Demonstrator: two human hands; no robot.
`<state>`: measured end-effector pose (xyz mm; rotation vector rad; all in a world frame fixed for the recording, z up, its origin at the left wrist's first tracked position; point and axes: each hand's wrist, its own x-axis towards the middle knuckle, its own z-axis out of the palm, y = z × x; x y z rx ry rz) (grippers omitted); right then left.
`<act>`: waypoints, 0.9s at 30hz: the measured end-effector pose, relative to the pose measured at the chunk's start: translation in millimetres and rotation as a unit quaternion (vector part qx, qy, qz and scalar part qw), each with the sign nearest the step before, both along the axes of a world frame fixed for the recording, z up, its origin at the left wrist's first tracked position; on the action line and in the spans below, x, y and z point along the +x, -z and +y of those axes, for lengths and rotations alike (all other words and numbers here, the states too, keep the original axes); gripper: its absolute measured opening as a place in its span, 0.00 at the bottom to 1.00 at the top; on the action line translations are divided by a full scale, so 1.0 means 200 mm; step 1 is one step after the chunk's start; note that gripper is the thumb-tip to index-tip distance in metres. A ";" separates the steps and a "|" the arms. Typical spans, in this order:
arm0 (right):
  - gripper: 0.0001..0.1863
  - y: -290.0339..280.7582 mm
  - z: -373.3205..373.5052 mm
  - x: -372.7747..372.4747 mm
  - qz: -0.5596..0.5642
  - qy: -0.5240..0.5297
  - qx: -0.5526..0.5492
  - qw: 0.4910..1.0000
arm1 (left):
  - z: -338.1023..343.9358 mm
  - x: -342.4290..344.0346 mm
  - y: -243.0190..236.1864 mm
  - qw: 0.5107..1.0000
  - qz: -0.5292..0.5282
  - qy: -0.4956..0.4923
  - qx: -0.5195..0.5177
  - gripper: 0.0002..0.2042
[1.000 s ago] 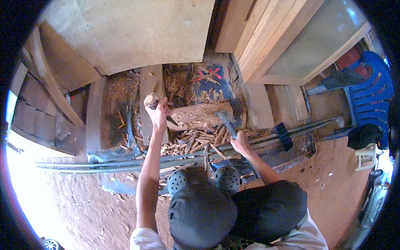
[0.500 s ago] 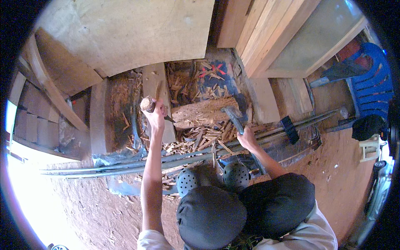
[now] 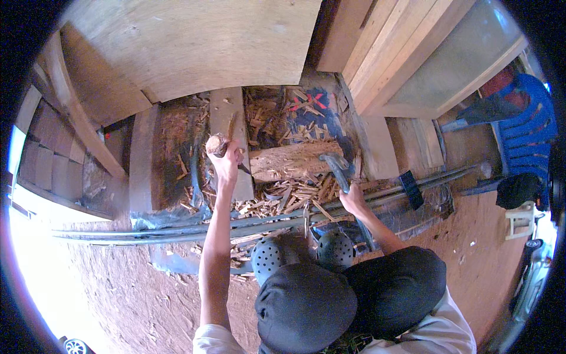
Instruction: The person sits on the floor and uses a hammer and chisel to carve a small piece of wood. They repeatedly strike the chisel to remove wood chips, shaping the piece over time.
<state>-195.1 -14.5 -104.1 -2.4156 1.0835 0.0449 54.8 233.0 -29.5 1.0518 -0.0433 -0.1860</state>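
My left hand [image 3: 227,159] is wrapped round a dark bladed tool, probably a chisel, whose round, frayed wooden end [image 3: 216,144] faces up; its blade points down and right beside a rough timber block [image 3: 283,162]. My right hand [image 3: 354,197] grips a hammer [image 3: 339,171] by its handle, the head lying over the block's right part. Wood chips [image 3: 292,192] are heaped in front of the block, with more behind it. A pale plank [image 3: 227,103] runs under my left hand.
Plywood panels [image 3: 183,41] and stacked timber doors [image 3: 401,53] stand beyond. Long metal pipes [image 3: 147,236] cross before my clogs [image 3: 268,253]. A phone [image 3: 411,190] lies at the right, near a blue plastic chair [image 3: 525,135], a stool [image 3: 519,221] and a car [image 3: 527,277]. A curved beam [image 3: 88,130] leans left.
The whole view has shifted a little to the right in the picture since a second ago. Both hands keep their grips, with little visible movement relative to the block.
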 end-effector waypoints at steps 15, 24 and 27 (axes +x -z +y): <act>0.19 -0.07 0.04 0.01 0.005 0.016 0.038 0.999 | 0.06 -0.04 0.04 0.998 -0.023 0.037 -0.051 0.08; 0.18 -0.12 0.05 0.02 0.036 0.026 0.055 0.997 | 0.05 -0.05 0.02 0.997 -0.033 0.071 -0.013 0.07; 0.20 -0.11 0.04 0.01 0.025 0.022 0.056 0.998 | 0.05 -0.08 0.01 0.998 -0.014 0.064 0.008 0.08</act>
